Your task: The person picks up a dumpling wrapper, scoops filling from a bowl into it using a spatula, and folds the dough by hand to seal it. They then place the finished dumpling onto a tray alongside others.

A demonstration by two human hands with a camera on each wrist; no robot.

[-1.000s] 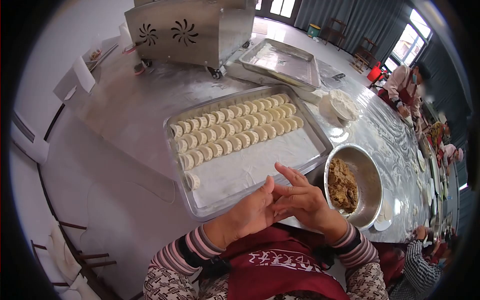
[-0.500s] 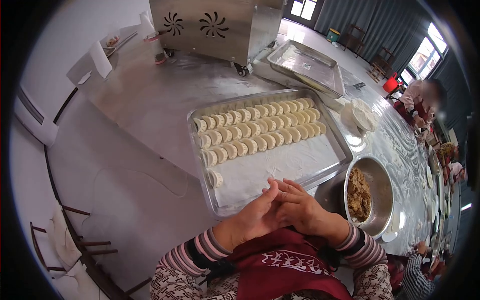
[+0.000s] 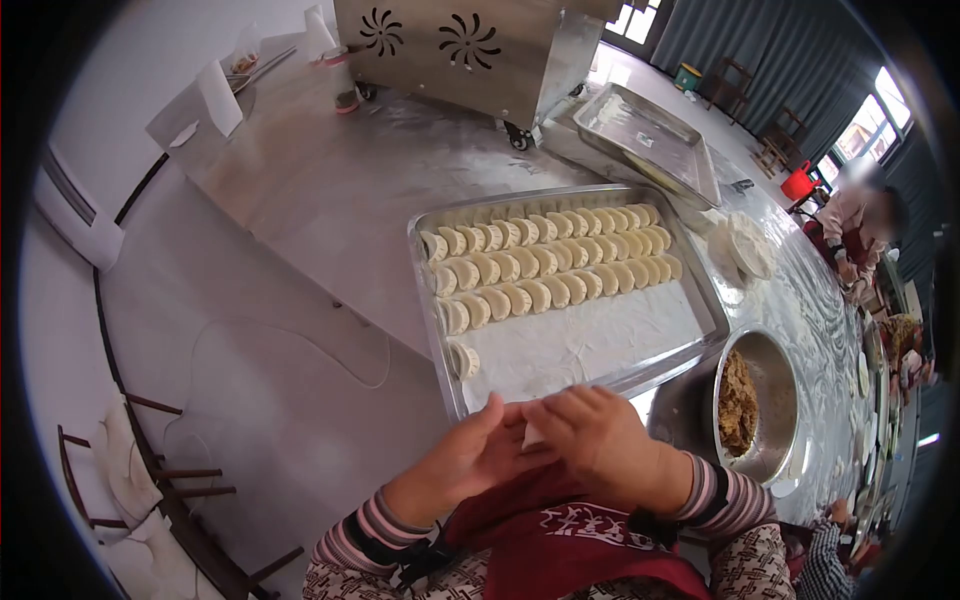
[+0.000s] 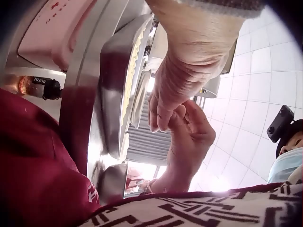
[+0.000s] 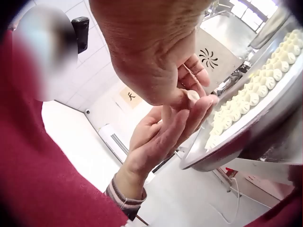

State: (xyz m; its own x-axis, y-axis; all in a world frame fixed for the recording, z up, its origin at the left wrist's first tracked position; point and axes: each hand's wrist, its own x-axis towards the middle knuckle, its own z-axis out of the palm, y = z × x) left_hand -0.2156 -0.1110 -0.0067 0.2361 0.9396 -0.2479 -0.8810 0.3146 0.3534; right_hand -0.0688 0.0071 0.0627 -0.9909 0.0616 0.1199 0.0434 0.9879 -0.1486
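Note:
Both hands meet low in the head view, at the near edge of a metal tray (image 3: 560,360). Between them a small piece of pale dough (image 3: 533,436) shows, mostly hidden by fingers. The left hand (image 3: 455,460), thumb raised, cups it from the left; the right hand (image 3: 615,445) bends over it from the other side. From the right wrist, the dough (image 5: 193,96) appears pinched by the right hand (image 5: 151,52) and resting against the left hand's fingers (image 5: 182,125). Rows of crescent dumplings (image 3: 540,295) fill the tray's far part, with a single dumpling (image 3: 463,360) nearer.
A steel bowl (image 3: 778,430) with brown filling (image 3: 738,405) stands right of the tray. Behind are a flour bowl (image 3: 745,250), another metal tray (image 3: 650,140) and a wheeled steel machine (image 3: 450,70). Another person (image 3: 850,225) is at the far right, chairs (image 3: 125,460) at lower left.
The head view has turned, so tray and bowl sit farther right. The hands have drawn lower, off the tray, and the right hand has bent further over the left fingers.

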